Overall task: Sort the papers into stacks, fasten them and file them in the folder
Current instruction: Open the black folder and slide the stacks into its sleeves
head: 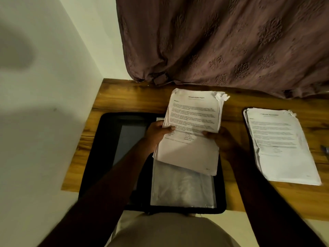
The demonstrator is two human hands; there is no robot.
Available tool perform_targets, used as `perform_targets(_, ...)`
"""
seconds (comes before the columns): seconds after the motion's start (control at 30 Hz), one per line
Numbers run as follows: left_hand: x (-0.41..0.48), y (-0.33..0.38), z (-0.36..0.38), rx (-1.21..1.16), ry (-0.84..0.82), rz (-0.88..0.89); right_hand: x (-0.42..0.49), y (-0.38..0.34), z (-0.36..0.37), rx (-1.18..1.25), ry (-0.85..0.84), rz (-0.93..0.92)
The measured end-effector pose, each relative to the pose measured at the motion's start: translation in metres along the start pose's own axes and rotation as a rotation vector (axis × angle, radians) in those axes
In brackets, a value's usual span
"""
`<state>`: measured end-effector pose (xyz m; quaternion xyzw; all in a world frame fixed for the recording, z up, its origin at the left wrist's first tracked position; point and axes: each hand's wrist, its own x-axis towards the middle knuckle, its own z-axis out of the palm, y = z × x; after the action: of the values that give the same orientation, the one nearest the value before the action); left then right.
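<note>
Wood-grain desk (124,97); white wall (53,82) left of open black zip folder (106,148), mauve patterned curtain (222,41) behind. Thick white printed paper stack (194,113) over folder, left hand (156,134) & right hand (221,139) gripping its sides w/ thumbs on top.

White printed papers (193,118); black folder (106,139); brown wood-grain table (124,97); mauve embossed-motif curtain (222,41)

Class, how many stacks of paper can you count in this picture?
2. One stack is held by the left hand and right hand over the open folder; the other stack lies on the table to the right. More may hide in the folder.
</note>
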<state>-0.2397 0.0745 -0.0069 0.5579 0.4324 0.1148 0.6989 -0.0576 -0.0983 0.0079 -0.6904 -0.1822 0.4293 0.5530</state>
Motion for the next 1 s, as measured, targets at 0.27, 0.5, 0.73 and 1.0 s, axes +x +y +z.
perform_targets(0.27,-0.015,0.03,0.036,0.539,0.205,0.197,0.024,-0.012,0.028,-0.332,0.188,-0.163)
perform_targets(0.5,0.002,0.042,0.038,0.347,0.122,0.233,0.038,-0.018,0.012,-0.259,0.066,-0.286)
perform_targets(0.73,0.032,0.04,0.013,-0.077,0.071,0.178,0.039,-0.022,-0.006,0.283,0.028,0.073)
perform_targets(1.0,0.059,0.039,0.012,0.078,0.2,0.177,0.056,-0.04,-0.009,-0.083,0.175,-0.073)
